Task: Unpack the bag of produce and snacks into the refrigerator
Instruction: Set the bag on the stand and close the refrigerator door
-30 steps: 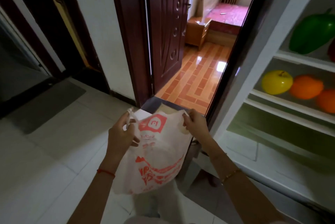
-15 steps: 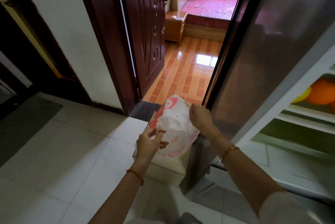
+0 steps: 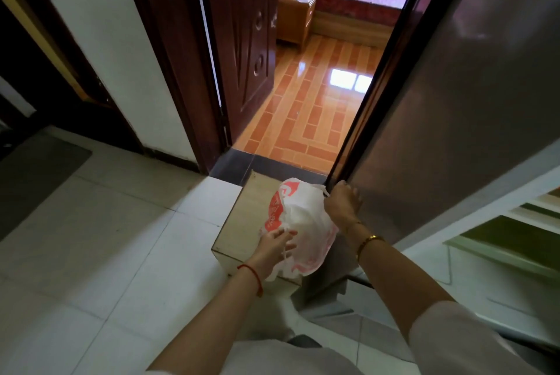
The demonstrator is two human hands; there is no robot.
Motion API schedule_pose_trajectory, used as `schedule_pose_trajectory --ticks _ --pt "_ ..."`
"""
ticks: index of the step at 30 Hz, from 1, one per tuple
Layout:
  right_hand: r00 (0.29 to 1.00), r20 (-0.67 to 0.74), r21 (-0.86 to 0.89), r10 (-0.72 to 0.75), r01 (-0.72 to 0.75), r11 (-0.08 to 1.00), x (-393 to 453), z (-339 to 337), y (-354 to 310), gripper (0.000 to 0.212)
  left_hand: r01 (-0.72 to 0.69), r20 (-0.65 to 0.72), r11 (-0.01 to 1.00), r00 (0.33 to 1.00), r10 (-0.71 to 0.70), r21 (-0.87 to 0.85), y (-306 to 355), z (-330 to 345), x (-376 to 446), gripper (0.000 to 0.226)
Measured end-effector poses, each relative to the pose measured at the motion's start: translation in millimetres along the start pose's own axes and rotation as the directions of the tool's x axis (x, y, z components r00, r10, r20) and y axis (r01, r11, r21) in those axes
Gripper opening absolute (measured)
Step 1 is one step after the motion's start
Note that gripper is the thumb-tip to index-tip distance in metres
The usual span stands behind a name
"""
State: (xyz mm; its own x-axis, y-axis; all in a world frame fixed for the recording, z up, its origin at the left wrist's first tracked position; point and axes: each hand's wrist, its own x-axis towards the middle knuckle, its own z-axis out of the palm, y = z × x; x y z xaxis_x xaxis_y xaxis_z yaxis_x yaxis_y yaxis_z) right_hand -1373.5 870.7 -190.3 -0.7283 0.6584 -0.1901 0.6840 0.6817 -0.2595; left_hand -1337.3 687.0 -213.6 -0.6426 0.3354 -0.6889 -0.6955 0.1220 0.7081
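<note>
A white plastic bag (image 3: 306, 223) with red print lies crumpled on a low wooden box (image 3: 242, 223) on the floor. My right hand (image 3: 342, 203) grips the bag's handle at its far right edge. My left hand (image 3: 275, 242) rests on the bag's near left side, fingers curled into the plastic. The open refrigerator door (image 3: 454, 101), grey and shiny, stands just right of the bag. White refrigerator shelves (image 3: 515, 241) show at the right edge; no produce is in view.
An open dark wooden door (image 3: 242, 41) leads to a room with orange tiles and a red bed. A grey mat (image 3: 33, 174) lies on the white floor tiles at the left. The wall and door frame stand behind the box.
The bag has come down from mid-air onto the wooden box, with both hands lowering along with it. My view has tilted down and left, so the fruit on the shelves is out of sight.
</note>
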Motion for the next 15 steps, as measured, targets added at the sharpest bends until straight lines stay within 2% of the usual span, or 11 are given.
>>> schedule_pose_trajectory --ticks 4,9,11,15 --pt "0.998 0.037 0.037 0.052 -0.053 0.998 1.0 9.5 11.4 0.039 0.041 0.031 0.994 0.999 -0.045 0.100 -18.2 11.8 8.4 0.031" --pt "1.000 0.014 0.084 0.011 -0.012 0.996 -3.1 4.3 18.4 0.039 -0.049 0.021 0.915 0.999 0.044 0.399 -16.3 22.6 1.5 0.029" --pt "1.000 -0.013 0.130 -0.017 0.019 0.991 -6.7 -2.0 21.2 0.034 -0.104 0.022 0.836 0.994 0.109 0.538 -11.1 22.1 -2.6 0.031" --pt "0.994 -0.036 0.243 -0.107 0.112 0.963 -20.6 -17.5 27.5 0.030 -0.176 0.041 0.593 0.971 0.234 0.786 5.4 11.4 -10.6 0.039"
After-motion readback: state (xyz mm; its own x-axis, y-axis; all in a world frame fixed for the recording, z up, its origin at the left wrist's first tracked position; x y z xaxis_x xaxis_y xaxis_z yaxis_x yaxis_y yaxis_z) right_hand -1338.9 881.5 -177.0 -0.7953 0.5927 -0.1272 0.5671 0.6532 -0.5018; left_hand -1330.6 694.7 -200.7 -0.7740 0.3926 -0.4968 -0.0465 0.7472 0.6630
